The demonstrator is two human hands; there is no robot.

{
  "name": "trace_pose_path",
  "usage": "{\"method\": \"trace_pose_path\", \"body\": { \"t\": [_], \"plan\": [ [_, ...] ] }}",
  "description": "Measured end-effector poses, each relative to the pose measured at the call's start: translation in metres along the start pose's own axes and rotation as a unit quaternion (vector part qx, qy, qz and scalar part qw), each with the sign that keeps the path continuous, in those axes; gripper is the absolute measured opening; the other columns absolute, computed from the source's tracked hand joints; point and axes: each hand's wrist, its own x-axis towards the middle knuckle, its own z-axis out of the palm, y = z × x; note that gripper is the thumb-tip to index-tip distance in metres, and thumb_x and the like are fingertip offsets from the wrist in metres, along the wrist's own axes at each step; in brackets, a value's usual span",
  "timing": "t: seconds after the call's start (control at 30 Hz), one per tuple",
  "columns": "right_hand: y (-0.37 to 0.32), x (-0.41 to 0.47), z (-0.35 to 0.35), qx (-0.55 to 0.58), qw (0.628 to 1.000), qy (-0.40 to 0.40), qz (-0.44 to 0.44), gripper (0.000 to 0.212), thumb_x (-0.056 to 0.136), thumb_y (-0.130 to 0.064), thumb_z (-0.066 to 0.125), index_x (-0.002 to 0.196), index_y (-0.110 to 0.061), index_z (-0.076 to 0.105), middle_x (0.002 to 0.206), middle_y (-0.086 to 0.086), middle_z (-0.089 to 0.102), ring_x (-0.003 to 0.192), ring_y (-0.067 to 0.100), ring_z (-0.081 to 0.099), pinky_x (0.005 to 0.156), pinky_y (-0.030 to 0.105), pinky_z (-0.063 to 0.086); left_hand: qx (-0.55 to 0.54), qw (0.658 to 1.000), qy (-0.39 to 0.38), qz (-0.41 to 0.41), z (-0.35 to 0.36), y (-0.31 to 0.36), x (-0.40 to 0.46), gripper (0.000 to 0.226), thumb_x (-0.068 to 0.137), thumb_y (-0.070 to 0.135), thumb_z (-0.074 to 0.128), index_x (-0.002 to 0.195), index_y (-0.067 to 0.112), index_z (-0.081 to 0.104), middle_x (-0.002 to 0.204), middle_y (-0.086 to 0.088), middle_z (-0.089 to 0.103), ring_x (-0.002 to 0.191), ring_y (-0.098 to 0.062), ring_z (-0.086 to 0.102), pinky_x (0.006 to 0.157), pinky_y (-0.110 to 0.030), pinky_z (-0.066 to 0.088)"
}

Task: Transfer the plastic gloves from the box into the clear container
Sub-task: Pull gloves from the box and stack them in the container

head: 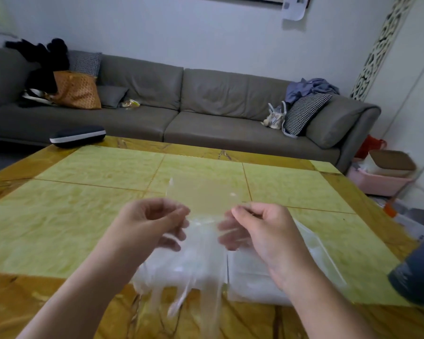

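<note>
Hands (154,222) (262,228) pinch glove (203,231), blurred.

Motion blur is smearing the plastic glove (201,243) between both hands. The right hand (260,231) is hiding part of the clear container (250,277). At 4 o'clock, the frame edge is cutting off a dark cylinder (416,272).

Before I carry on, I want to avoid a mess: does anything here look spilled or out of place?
Yes. A loose heap of thin clear plastic gloves lies on the yellow marble table, some drooping past its near edge. Both hands, left hand and right hand, pinch one glove stretched between them.
</note>
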Motion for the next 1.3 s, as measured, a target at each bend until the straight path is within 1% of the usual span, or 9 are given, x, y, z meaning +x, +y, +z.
{"method": "trace_pose_path", "body": {
  "t": [0.13, 0.3, 0.43, 0.57, 0.67, 0.73, 0.83, 1.0, 1.3],
  "plan": [
    [-0.007, 0.002, -0.033, -0.139, 0.988, -0.063, 0.015, 0.012, 0.101, -0.016, 0.069, 0.111, -0.01, 0.072, 0.088, 0.008, 0.081, 0.076, 0.029, 0.078, 0.076, 0.042, 0.065, 0.066, 0.998, -0.016, 0.002, 0.003, 0.004, 0.001, 0.008, 0.089, 0.01, 0.073, 0.09, 0.003, 0.077, 0.08, -0.015, 0.075, 0.061, -0.021, 0.066, 0.056, -0.032, 0.058],
    [-0.011, 0.005, -0.046, -0.256, 0.951, -0.162, -0.06, 0.072, 0.069, -0.059, 0.089, 0.133, -0.041, 0.061, 0.116, -0.017, 0.073, 0.11, 0.001, 0.068, 0.097, 0.028, 0.054, 0.174, 0.976, -0.129, 0.031, 0.025, 0.011, 0.008, 0.006, 0.089, 0.011, 0.075, 0.086, 0.01, 0.08, 0.077, -0.01, 0.077, 0.06, -0.02, 0.067, 0.055, -0.033, 0.056],
    [-0.013, 0.01, -0.053, -0.235, 0.957, -0.112, -0.127, 0.006, 0.094, -0.018, 0.079, 0.091, -0.014, 0.076, 0.077, 0.001, 0.077, 0.067, 0.016, 0.074, 0.06, 0.028, 0.054, 0.244, 0.952, -0.178, 0.058, 0.044, 0.026, 0.014, 0.005, 0.09, 0.012, 0.074, 0.089, 0.013, 0.079, 0.078, -0.006, 0.078, 0.065, -0.021, 0.072, 0.059, -0.034, 0.059],
    [-0.004, 0.023, -0.085, -0.145, 0.986, 0.004, -0.087, 0.013, 0.097, -0.006, 0.073, 0.084, -0.004, 0.072, 0.068, 0.011, 0.073, 0.053, 0.022, 0.066, 0.048, 0.033, 0.046, 0.358, 0.922, -0.067, 0.132, 0.053, 0.035, 0.028, 0.01, 0.09, 0.024, 0.075, 0.099, 0.024, 0.075, 0.082, 0.008, 0.077, 0.077, -0.008, 0.072, 0.078, -0.036, 0.061],
    [0.008, 0.029, -0.105, -0.141, 0.984, 0.092, -0.057, 0.018, 0.096, -0.006, 0.069, 0.078, 0.0, 0.068, 0.063, 0.015, 0.07, 0.051, 0.023, 0.064, 0.044, 0.031, 0.047, 0.47, 0.822, 0.09, 0.308, 0.078, 0.042, 0.023, 0.031, 0.089, 0.025, 0.074, 0.119, 0.024, 0.068, 0.109, 0.01, 0.068, 0.105, -0.011, 0.061, 0.092, -0.028, 0.047],
    [0.016, 0.031, -0.108, -0.177, 0.976, 0.121, -0.045, 0.025, 0.092, -0.006, 0.066, 0.068, -0.003, 0.064, 0.056, 0.01, 0.067, 0.049, 0.023, 0.064, 0.045, 0.03, 0.05, 0.459, 0.79, 0.075, 0.4, 0.107, 0.047, 0.012, 0.026, 0.091, 0.021, 0.07, 0.117, 0.024, 0.067, 0.112, 0.009, 0.062, 0.108, -0.013, 0.056, 0.091, -0.023, 0.042],
    [0.025, 0.032, -0.111, -0.196, 0.97, 0.138, -0.025, 0.022, 0.087, -0.001, 0.059, 0.065, 0.001, 0.061, 0.054, 0.011, 0.067, 0.043, 0.023, 0.064, 0.043, 0.036, 0.056, 0.48, 0.831, -0.071, 0.272, 0.154, 0.03, 0.014, 0.017, 0.1, 0.028, 0.057, 0.114, 0.03, 0.066, 0.108, 0.011, 0.062, 0.097, -0.011, 0.06, 0.082, -0.028, 0.053],
    [0.036, 0.029, -0.12, -0.308, 0.939, 0.149, -0.029, 0.024, 0.094, -0.006, 0.059, 0.073, 0.004, 0.057, 0.069, 0.018, 0.072, 0.045, 0.022, 0.07, 0.044, 0.039, 0.06, 0.568, 0.794, -0.213, 0.04, 0.176, -0.015, 0.04, 0.036, 0.094, 0.049, 0.061, 0.125, 0.031, 0.056, 0.118, 0.006, 0.065, 0.104, -0.019, 0.065, 0.091, -0.04, 0.055],
    [0.041, 0.031, -0.132, -0.507, 0.85, 0.142, -0.003, 0.022, 0.088, -0.002, 0.063, 0.068, -0.009, 0.055, 0.076, 0.009, 0.065, 0.056, 0.028, 0.069, 0.045, 0.035, 0.058, 0.565, 0.77, -0.292, -0.043, 0.181, -0.031, 0.054, 0.048, 0.084, 0.044, 0.076, 0.129, 0.035, 0.06, 0.11, 0.013, 0.069, 0.09, -0.008, 0.067, 0.083, -0.027, 0.058]
  ]
}}
